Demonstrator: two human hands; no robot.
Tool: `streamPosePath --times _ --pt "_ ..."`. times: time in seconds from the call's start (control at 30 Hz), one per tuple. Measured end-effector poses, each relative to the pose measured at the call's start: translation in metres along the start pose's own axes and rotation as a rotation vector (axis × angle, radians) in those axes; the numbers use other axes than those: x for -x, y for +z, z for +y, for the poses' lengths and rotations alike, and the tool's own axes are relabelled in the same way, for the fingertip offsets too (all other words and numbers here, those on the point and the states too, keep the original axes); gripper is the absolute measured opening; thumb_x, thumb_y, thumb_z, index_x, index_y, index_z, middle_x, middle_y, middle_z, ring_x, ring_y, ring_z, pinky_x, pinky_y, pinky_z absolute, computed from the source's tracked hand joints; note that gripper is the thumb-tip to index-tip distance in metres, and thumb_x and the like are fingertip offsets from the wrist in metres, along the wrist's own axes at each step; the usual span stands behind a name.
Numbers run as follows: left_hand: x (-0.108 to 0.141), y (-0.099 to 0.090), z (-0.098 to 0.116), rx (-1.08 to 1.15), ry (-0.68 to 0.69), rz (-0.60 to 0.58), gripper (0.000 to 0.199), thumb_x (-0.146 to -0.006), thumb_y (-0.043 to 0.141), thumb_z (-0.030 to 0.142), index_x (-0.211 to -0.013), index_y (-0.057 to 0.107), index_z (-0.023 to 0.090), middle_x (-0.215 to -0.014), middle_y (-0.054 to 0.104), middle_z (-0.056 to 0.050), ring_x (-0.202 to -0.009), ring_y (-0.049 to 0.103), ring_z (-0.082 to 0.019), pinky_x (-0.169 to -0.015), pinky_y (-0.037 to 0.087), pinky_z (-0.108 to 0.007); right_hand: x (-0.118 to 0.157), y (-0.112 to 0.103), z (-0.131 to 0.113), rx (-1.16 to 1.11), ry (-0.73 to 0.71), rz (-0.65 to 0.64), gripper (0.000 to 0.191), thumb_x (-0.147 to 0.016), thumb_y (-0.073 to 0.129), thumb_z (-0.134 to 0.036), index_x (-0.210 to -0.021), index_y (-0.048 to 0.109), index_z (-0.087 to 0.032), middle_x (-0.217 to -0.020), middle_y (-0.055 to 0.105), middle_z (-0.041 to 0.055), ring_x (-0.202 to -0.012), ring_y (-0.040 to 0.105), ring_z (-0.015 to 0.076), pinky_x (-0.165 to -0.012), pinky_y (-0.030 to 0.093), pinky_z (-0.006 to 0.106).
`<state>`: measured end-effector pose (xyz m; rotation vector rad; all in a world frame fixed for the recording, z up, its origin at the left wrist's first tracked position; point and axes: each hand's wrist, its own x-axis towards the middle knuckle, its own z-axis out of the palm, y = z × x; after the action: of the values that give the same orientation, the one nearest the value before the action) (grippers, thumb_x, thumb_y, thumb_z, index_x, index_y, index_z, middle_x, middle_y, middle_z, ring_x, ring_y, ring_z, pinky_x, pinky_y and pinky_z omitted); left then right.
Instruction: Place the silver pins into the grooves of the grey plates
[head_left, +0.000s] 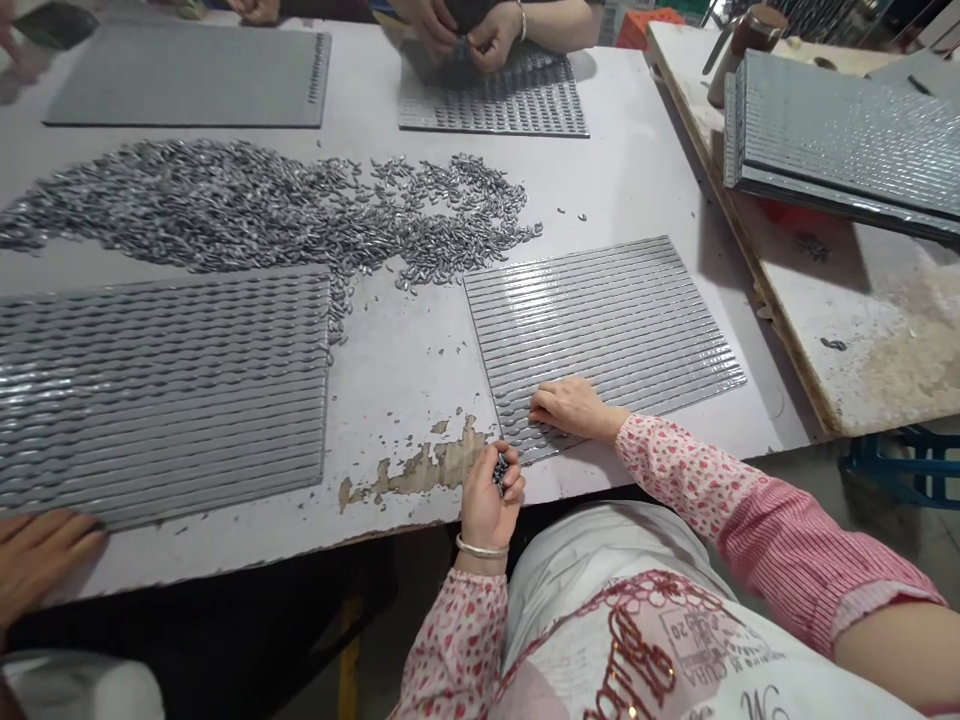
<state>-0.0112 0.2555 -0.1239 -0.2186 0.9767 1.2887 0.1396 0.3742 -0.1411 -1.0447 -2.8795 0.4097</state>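
Checking, we find left hand [491,505] curled round grey pieces [500,473], right hand [576,406] bunched on near-right board [600,325], hold unclear, white garment [660,610] reading "CUBA".

On the table [405,340], heaped pieces [225,205] lie behind-left of the board [592,320] under the right hand [571,405].

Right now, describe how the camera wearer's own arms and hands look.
The left hand and right hand are both ungloved. A silvery bangle circles the left wrist. The left sleeve is pale with small red-pink motifs; the right sleeve has the same print near the wrist, then a pink-striped section higher up.
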Motion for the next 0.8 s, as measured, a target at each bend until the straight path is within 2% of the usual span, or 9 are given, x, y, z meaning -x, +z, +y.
streamPosePath --times 0.37,0.6,0.8 --pt "-0.001 -0.003 -0.001 0.006 0.019 -0.01 0.01 -0.077 0.061 0.021 -0.08 0.056 0.012 -0.067 0.052 0.001 -0.043 0.036 -0.001 -0.033 0.024 -0.01 -0.001 -0.01 -0.002 -0.111 0.093 -0.04 0.021 -0.089 0.055 -0.039 -0.087 0.064 -0.02 -0.087 0.065 0.002 -0.073 0.057 0.0135 -0.056 0.024 0.025" --pt "-0.002 -0.005 -0.002 0.006 0.019 -0.029 0.014 -0.076 0.065 0.024 -0.081 0.057 0.013 -0.068 0.052 0.0 -0.043 0.035 -0.001 -0.034 0.025 -0.01 0.001 -0.009 -0.005 -0.178 0.103 -0.033 0.024 -0.09 0.052 -0.039 -0.09 0.065 -0.019 -0.089 0.065 0.0032 -0.076 0.056 0.0132 -0.06 0.028 0.023" --pt "-0.001 -0.004 -0.002 0.002 0.028 -0.035 0.016 -0.075 0.066 0.024 -0.081 0.057 0.013 -0.069 0.053 0.0 -0.044 0.036 -0.001 -0.034 0.025 -0.01 -0.004 -0.017 -0.013 -0.16 0.167 -0.104 0.024 -0.091 0.049 -0.038 -0.092 0.066 -0.02 -0.093 0.065 0.004 -0.079 0.058 0.0142 -0.062 0.031 0.024"
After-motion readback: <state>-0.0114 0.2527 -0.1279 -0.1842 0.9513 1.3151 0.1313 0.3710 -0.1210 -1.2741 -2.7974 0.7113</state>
